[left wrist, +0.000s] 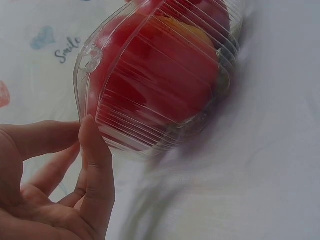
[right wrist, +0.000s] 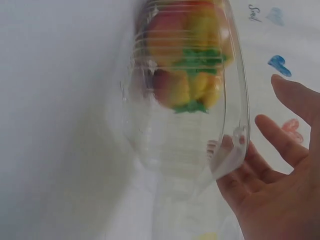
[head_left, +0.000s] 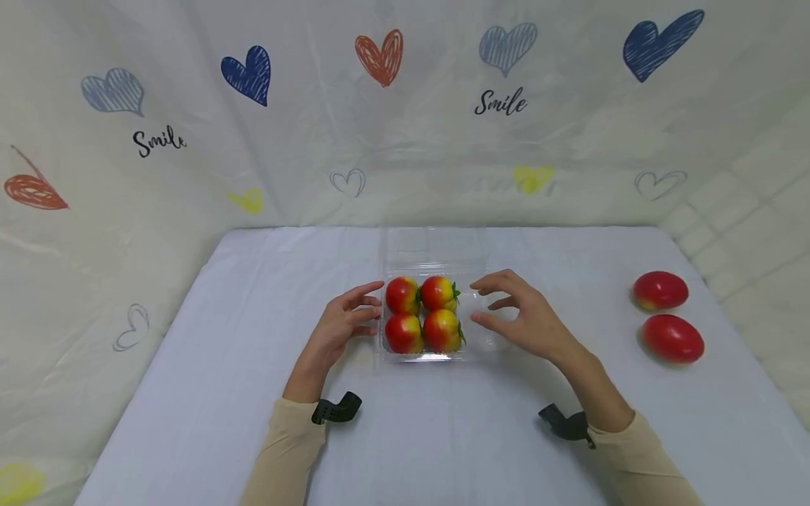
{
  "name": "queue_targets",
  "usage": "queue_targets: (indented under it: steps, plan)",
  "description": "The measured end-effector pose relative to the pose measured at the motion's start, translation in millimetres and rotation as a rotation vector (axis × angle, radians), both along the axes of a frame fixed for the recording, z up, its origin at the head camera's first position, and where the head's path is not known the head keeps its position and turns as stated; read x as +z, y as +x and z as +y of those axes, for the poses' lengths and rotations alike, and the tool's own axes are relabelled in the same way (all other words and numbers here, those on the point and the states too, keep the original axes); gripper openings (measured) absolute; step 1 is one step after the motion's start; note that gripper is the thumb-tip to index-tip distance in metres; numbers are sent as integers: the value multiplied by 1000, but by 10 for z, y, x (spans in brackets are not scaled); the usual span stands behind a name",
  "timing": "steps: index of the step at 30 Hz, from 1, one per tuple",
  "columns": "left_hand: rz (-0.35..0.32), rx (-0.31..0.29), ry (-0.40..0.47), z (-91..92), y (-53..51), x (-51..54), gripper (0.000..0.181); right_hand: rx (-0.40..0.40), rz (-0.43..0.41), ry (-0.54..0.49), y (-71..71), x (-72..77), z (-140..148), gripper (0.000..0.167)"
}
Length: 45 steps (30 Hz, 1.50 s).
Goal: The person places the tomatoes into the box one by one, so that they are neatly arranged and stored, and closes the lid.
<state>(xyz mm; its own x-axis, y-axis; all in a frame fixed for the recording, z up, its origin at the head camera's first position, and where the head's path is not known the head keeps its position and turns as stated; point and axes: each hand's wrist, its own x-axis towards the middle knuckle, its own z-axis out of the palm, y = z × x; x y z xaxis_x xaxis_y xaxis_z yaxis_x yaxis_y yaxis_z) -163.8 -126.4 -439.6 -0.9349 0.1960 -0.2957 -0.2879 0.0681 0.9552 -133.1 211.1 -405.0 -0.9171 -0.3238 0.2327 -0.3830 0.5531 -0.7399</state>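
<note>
Between the two hands lies a clear plastic clamshell box (head_left: 422, 357), its lid (head_left: 433, 246) folded back toward the wall. Several red-and-yellow fruits (head_left: 443, 330) with green leafy tops sit in two rows in its left and middle part. At the box's left side is my left hand (head_left: 338, 320), fingers loosely bent, with fingertips (left wrist: 91, 131) at the rim in the left wrist view. My right hand (head_left: 528, 316) hovers at the right end, thumb and fingers spread around nothing. In the right wrist view some fingers (right wrist: 250, 170) show close to the box's corner.
Two red oval fruits (head_left: 660, 291) lie near the table's right edge, one behind the other. A white cloth covers the table (head_left: 190, 393). Behind it hangs a pale sheet (head_left: 430, 126) printed with hearts and "Smile". Each wrist wears a black mount (head_left: 338, 407).
</note>
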Motion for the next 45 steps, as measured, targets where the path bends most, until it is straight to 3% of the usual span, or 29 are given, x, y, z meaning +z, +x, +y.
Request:
queue_targets:
  steps: [14,34,45]
  plan:
    - [-8,4,0,13,5,23,46,-80,72,-27,-15,33,226,37]
    - [-3,6,3,8,4,20,46,-156,63,-63,-24,87,519,42]
    - [5,-1,3,9,-1,13,46,-197,53,-35,-36,83,720,46]
